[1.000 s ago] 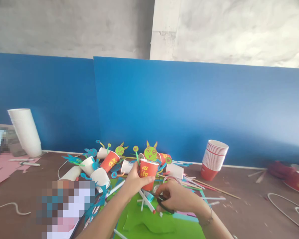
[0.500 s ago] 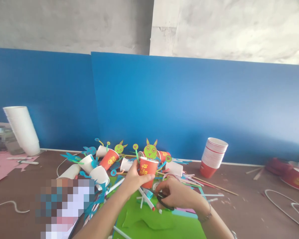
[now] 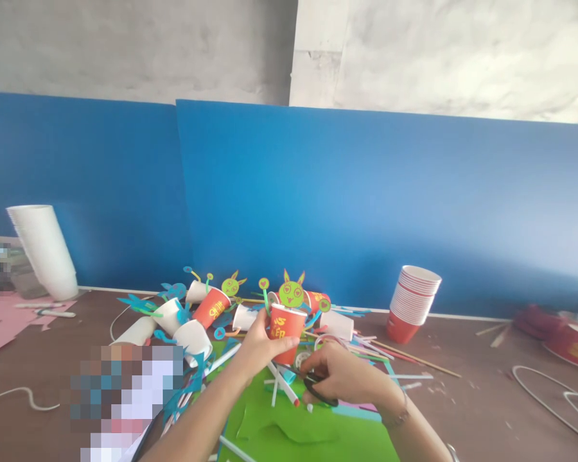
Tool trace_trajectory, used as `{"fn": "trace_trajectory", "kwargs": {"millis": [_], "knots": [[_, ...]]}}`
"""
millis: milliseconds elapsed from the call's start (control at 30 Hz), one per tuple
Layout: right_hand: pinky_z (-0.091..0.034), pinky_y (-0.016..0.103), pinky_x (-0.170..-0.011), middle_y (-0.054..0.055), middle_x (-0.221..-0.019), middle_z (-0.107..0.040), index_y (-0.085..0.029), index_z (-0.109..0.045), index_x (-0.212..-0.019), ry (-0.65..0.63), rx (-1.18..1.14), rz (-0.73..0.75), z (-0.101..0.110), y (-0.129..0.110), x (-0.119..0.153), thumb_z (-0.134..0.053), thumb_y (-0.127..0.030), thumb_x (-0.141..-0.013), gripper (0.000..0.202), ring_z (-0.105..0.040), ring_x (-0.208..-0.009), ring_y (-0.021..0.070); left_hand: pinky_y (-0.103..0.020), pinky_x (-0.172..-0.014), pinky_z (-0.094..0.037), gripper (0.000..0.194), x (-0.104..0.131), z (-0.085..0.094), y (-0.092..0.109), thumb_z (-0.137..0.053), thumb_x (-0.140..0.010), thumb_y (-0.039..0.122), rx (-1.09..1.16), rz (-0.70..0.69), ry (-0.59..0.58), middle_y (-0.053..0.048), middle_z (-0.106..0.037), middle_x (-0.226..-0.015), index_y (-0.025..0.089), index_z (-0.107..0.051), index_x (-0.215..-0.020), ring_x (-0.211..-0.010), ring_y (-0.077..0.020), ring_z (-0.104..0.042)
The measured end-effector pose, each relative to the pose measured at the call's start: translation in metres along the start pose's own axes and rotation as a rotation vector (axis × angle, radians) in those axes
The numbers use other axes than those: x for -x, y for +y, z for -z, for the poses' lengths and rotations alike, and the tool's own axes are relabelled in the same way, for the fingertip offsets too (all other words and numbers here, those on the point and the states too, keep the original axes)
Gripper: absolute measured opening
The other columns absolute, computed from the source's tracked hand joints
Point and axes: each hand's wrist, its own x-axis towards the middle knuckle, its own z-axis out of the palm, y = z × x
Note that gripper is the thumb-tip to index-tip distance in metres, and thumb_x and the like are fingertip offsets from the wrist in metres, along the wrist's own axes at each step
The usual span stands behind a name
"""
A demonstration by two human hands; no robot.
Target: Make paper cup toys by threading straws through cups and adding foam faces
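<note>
My left hand (image 3: 264, 343) is wrapped round a red paper cup (image 3: 288, 324) with yellow lettering, held upright. Above its rim rises a green paper bunny face (image 3: 290, 292) with pointed ears. Green paper discs on straws stick out at the cup's sides. My right hand (image 3: 330, 372) is closed on black-handled scissors (image 3: 320, 391), whose blades point left just below the cup's base. A white marker with a red tip (image 3: 286, 387) lies under the cup, on a green paper sheet (image 3: 293, 433).
Several decorated cups lie left, one red cup (image 3: 212, 308) among them. A cup stack (image 3: 414, 305) stands right; a white cup stack (image 3: 43, 250) leans far left. Thin sticks (image 3: 414, 359) and straws lie beside my right hand. A blue panel (image 3: 341, 205) borders the table's back.
Almost nothing differs. The scissors' blades show a little more clearly under the cup; both hands keep nearly the same place.
</note>
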Motion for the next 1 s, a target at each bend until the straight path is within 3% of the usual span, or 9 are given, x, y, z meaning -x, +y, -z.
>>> {"fn": "trace_trajectory", "kwargs": {"millis": [367, 600, 1000], "knots": [[-0.029, 0.020, -0.048, -0.007, -0.050, -0.046, -0.018, -0.067, -0.065, 0.015, 0.043, 0.046, -0.003, 0.005, -0.005, -0.062, -0.019, -0.070, 0.006, -0.036, -0.049, 0.0075, -0.037, -0.081, -0.053, 0.062, -0.002, 0.001, -0.003, -0.084, -0.058, 0.029, -0.018, -0.001, 0.033, -0.011, -0.071, -0.107, 0.019, -0.053, -0.111, -0.096, -0.0283, -0.068], [-0.028, 0.020, -0.044, -0.007, -0.055, -0.049, -0.019, -0.067, -0.076, 0.012, -0.057, -0.086, -0.007, 0.004, -0.010, -0.070, -0.029, -0.066, 0.015, -0.039, -0.049, 0.0079, -0.037, -0.081, -0.053, 0.059, -0.002, 0.003, -0.001, -0.084, -0.059, 0.029, 0.000, 0.001, 0.012, -0.012, -0.071, -0.108, 0.018, -0.054, -0.108, -0.095, -0.0281, -0.068], [-0.024, 0.021, -0.043, -0.007, -0.048, -0.042, -0.018, -0.073, -0.074, 0.022, -0.065, -0.041, -0.003, 0.006, -0.010, -0.074, -0.033, -0.068, 0.016, -0.031, -0.046, 0.0073, -0.038, -0.083, -0.052, 0.059, 0.000, 0.001, 0.002, -0.084, -0.058, 0.030, 0.003, -0.003, 0.033, -0.010, -0.072, -0.103, 0.018, -0.055, -0.108, -0.095, -0.0280, -0.068]]}}
